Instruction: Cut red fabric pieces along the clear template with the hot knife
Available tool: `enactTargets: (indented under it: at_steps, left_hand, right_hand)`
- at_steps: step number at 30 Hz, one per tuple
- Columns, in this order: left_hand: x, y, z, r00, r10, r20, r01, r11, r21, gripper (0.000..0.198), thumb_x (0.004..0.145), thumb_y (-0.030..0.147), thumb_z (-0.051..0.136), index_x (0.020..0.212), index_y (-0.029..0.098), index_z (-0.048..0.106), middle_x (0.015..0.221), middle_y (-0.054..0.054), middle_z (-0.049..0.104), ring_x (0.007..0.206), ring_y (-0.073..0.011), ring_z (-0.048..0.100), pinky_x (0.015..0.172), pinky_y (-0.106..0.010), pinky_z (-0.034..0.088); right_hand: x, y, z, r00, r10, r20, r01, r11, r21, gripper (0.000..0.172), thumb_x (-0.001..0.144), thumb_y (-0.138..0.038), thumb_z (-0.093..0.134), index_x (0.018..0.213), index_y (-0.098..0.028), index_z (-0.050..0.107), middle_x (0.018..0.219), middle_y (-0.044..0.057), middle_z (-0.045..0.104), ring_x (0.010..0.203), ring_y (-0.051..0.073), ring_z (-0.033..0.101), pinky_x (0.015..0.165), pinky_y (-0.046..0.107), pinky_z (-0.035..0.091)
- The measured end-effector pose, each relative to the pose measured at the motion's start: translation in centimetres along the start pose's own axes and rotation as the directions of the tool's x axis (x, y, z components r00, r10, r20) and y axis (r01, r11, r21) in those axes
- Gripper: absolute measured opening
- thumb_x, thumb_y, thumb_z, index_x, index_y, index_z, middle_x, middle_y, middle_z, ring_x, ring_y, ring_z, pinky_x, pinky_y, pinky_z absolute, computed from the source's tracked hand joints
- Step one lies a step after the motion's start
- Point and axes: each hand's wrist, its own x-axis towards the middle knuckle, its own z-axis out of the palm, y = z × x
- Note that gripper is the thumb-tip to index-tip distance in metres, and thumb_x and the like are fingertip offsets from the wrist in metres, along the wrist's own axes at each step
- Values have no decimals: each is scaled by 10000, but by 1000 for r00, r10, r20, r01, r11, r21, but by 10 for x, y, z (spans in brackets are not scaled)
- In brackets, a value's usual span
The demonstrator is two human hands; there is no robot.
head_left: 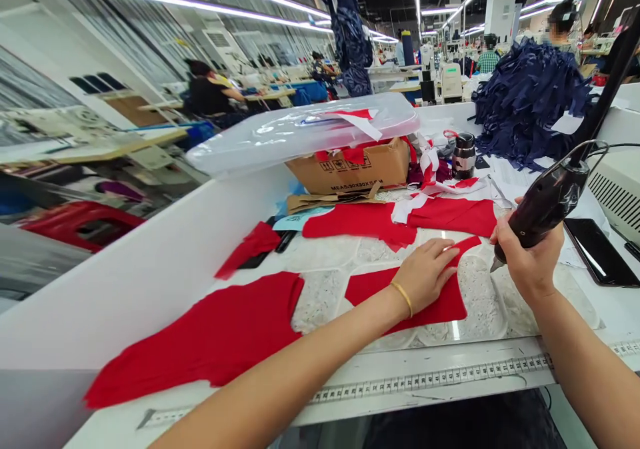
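Observation:
My left hand (426, 274) lies flat, fingers stretched out, pressing down a small red fabric piece (440, 306) on the white speckled work surface (325, 292). My right hand (530, 262) is wrapped around a black corded hand tool (547, 202). The tool's metal tip points down at the fabric's right edge. A gold bangle sits on my left wrist.
More red fabric pieces lie around: a large one (210, 339) at the near left and others (360, 222) behind. A cardboard box (350, 166) under a clear plastic lid (300, 129), a dark jar (463, 156), a phone (597, 252), a navy fabric heap (527, 99) and a tape measure (450, 374) are present. Other workers sit far back.

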Motion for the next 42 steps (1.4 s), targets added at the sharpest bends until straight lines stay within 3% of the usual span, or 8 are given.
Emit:
enactTargets:
  at_steps: [4,8,18,22,28,34,38,42]
  left_hand:
    - [-62,9,4,992,129,-12,-129,992,6,551,1080,501,407,1502,147,427,1540,-172,492,1440,-300,460,1161,-496,455]
    - [-92,16,9,991,136,10,-137,990,36,659,1074,573,352,1557,124,352,1585,-192,439,1509,-312,372,1198,-500,415]
    - [-97,17,12,990,136,37,-137,990,29,712,1037,639,400,1550,145,399,1603,-194,412,1525,-326,338,1215,-502,387]
    - [-97,18,12,991,135,19,-135,991,22,704,1043,637,376,1531,133,431,1596,-206,417,1513,-328,364,1208,-515,393]
    - [-95,20,13,992,126,18,-126,991,35,708,1043,641,367,1507,114,459,1591,-214,422,1508,-334,371,1214,-511,381]
    - [-95,20,10,991,131,25,-131,991,19,697,1041,630,402,1525,129,435,1599,-208,411,1520,-321,351,1225,-510,366]
    - [-105,15,-4,989,148,-25,-147,988,48,590,1080,499,409,1522,109,428,1585,-204,436,1505,-321,379,1211,-510,395]
    - [-128,2,-21,990,102,-101,-91,990,103,481,1063,182,405,1543,143,402,1547,-158,503,1477,-275,435,1198,-477,431]
  right_hand:
    - [-11,-9,3,996,41,85,-45,998,47,313,801,-357,741,1016,-245,543,769,-39,576,638,136,565,614,311,518]
    - [-27,-20,6,985,68,156,-81,994,77,302,817,-364,737,1027,-242,557,740,-40,574,629,139,568,590,302,516]
    - [-45,-47,11,960,105,259,-142,981,130,185,842,-284,688,933,-247,531,625,-69,555,531,127,543,546,306,481]
    - [-45,-49,10,948,91,304,-145,976,160,216,869,-252,665,1021,-263,512,620,-80,555,508,132,537,539,314,474]
    - [-48,-49,10,953,101,287,-151,976,157,247,856,-261,679,1041,-252,516,639,-73,588,542,147,594,613,346,529]
    - [-50,-49,12,957,104,272,-157,971,181,192,859,-215,677,978,-244,529,627,-72,603,510,136,577,560,320,502]
    - [-49,-51,11,958,110,265,-174,957,233,188,868,-226,691,990,-247,550,617,-71,609,498,137,577,509,296,487]
    - [-47,-55,11,973,91,211,-152,942,299,269,836,-267,737,1042,-255,564,626,-70,616,486,139,569,485,295,489]
